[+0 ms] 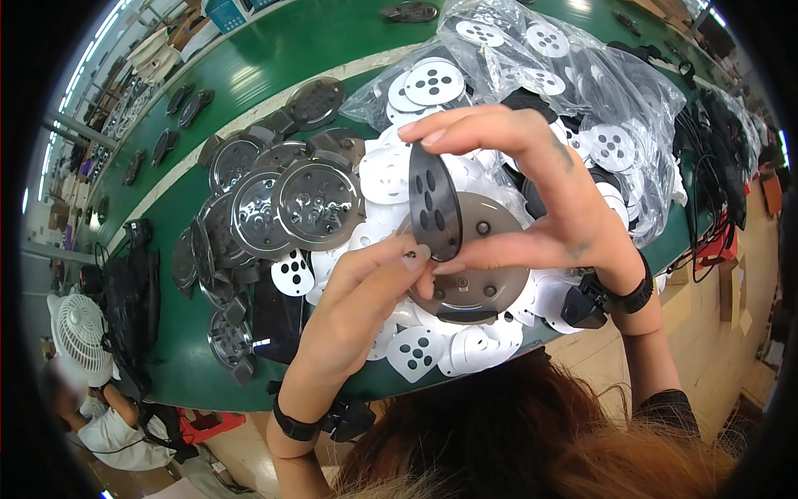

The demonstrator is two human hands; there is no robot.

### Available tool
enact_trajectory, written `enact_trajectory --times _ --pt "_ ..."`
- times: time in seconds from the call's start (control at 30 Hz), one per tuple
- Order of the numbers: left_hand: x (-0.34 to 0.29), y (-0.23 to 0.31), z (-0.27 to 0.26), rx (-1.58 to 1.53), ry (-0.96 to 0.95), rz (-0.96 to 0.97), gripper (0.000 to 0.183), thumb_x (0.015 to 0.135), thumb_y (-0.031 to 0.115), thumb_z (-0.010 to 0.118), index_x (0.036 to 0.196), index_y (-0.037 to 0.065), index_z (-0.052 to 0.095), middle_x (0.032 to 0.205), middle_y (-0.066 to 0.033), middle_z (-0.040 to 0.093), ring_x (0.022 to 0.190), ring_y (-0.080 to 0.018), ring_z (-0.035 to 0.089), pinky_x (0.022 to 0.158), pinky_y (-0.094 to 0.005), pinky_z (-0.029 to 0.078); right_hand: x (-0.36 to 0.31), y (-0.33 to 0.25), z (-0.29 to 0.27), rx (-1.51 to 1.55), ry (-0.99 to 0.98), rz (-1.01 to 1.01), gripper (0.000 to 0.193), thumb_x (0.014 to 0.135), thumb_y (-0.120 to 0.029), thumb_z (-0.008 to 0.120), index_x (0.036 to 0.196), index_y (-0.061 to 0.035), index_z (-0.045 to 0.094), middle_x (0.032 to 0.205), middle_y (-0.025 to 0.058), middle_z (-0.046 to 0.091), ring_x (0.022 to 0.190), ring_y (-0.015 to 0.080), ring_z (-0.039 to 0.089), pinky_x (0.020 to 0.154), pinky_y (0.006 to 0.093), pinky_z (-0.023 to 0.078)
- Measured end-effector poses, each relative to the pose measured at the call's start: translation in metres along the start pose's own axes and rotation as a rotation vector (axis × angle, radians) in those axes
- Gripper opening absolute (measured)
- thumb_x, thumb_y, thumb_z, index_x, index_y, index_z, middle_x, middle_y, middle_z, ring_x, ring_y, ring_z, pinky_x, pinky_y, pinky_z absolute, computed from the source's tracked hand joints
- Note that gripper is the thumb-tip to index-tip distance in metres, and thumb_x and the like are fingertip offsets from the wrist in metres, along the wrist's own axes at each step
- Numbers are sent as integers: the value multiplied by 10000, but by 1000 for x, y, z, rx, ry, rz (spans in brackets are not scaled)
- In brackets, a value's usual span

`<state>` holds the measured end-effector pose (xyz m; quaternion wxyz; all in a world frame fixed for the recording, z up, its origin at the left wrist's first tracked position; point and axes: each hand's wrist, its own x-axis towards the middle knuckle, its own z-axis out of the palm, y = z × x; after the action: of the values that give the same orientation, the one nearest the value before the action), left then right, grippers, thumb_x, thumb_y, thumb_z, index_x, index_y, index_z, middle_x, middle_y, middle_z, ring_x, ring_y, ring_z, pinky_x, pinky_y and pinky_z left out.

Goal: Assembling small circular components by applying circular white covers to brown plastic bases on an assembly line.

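Note:
A thin dark grey disc with several oval holes (435,200) stands tilted nearly edge-on between my two hands. My right hand (540,183) spans it, fingertips on its upper edge and thumb by its lower edge. My left hand (357,291) pinches near the disc's bottom end, and a tiny dark bit shows by the thumbnail. Under the hands lies a round smoky translucent cover (490,291) with small posts, partly hidden by them. White discs with dark holes (416,353) lie around and beneath that cover.
Smoky round covers (316,204) are heaped to the left. A clear plastic bag (657,108) of white discs spreads at the back right. Dark parts (195,108) lie along the green table (274,66). A white fan (81,337) and another person (125,437) are at the far left.

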<state>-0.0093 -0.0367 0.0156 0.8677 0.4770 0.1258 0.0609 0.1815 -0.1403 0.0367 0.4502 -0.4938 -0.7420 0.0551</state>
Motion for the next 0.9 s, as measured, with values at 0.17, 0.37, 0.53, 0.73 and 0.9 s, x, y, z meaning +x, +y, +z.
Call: enact_trajectory --times 0.17,0.37,0.53,0.73,0.9 --pt "0 3 8 87 1 -10 268 927 188 443 845 -28 580 828 -39 555 820 -99 491 769 -229 367 0 -5 -2 29 12 45 711 590 -103 814 1196 7 459 1196 172 528 1108 278 519 911 368 431" --pt "2 0 11 181 14 22 288 937 205 422 840 -25 567 828 -38 548 823 -105 493 775 -234 370 3 -5 -2 -15 -16 39 749 578 -106 821 1224 23 465 1195 165 526 1091 259 524 879 337 450" --pt "4 0 6 -5 15 84 291 944 215 382 880 -24 534 856 -57 519 828 -125 495 762 -252 402 0 -1 -9 114 173 121 817 584 -108 823 1262 81 410 1193 189 526 1039 253 568 933 363 433" --pt "3 5 13 -84 158 146 206 899 156 403 1025 8 473 1018 -85 504 954 -151 501 795 -295 439 0 -7 -11 374 302 315 690 731 -248 726 1250 79 410 1113 211 567 1012 275 589 896 376 466" --pt "2 4 10 -43 138 141 206 882 136 415 1054 26 443 1084 -112 506 1016 -188 512 854 -330 435 -4 0 -8 520 311 287 485 847 -256 604 1203 -65 335 1068 251 571 967 311 610 822 402 513"
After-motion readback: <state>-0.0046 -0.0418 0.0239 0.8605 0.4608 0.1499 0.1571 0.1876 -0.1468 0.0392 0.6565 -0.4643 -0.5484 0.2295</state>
